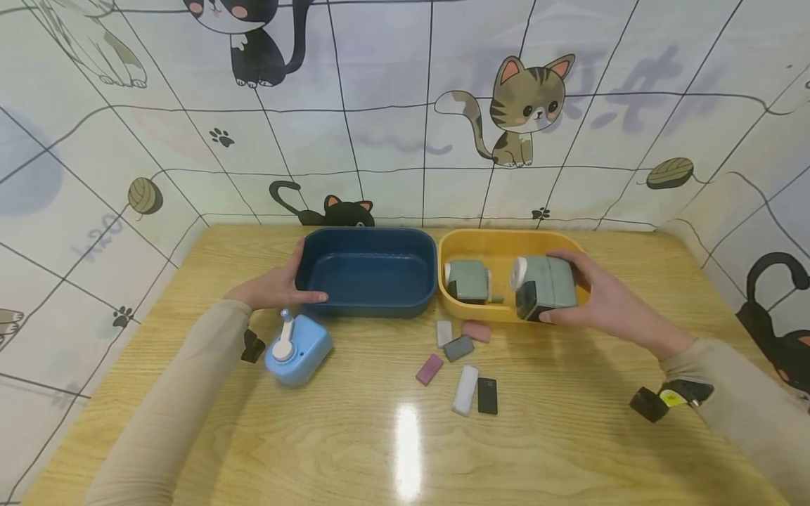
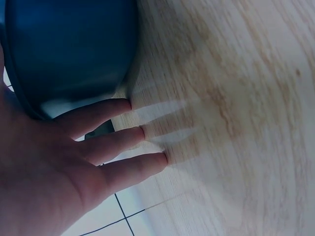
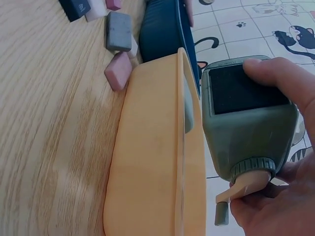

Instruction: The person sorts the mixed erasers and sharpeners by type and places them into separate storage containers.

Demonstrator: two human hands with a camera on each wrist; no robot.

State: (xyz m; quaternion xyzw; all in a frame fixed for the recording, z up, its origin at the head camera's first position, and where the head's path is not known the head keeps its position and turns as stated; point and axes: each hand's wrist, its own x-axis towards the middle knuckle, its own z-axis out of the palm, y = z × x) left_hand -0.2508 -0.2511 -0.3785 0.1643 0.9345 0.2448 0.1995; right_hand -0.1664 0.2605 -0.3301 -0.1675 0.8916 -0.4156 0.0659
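Note:
My right hand (image 1: 604, 306) grips a grey-green crank pencil sharpener (image 1: 553, 277) over the right part of the yellow bin (image 1: 452, 309). In the right wrist view, the sharpener's dark window (image 3: 241, 88) faces the camera, with the thumb on its edge and the crank handle (image 3: 222, 214) pointing down. A second grey-green sharpener (image 1: 470, 281) lies inside the bin at its left end. My left hand (image 1: 275, 287) rests against the left end of the dark blue bin (image 1: 367, 309), thumb along the front rim. Three of its fingers (image 2: 123, 172) stretch out straight by the tabletop in the left wrist view.
A light blue crank sharpener (image 1: 306, 348) stands on the wooden table (image 1: 342, 436) before the blue bin. Several small eraser-like blocks lie in front of the bins, among them a white one (image 1: 465, 390) and a black one (image 1: 487, 396). A cat-patterned sheet (image 1: 392, 140) hangs behind.

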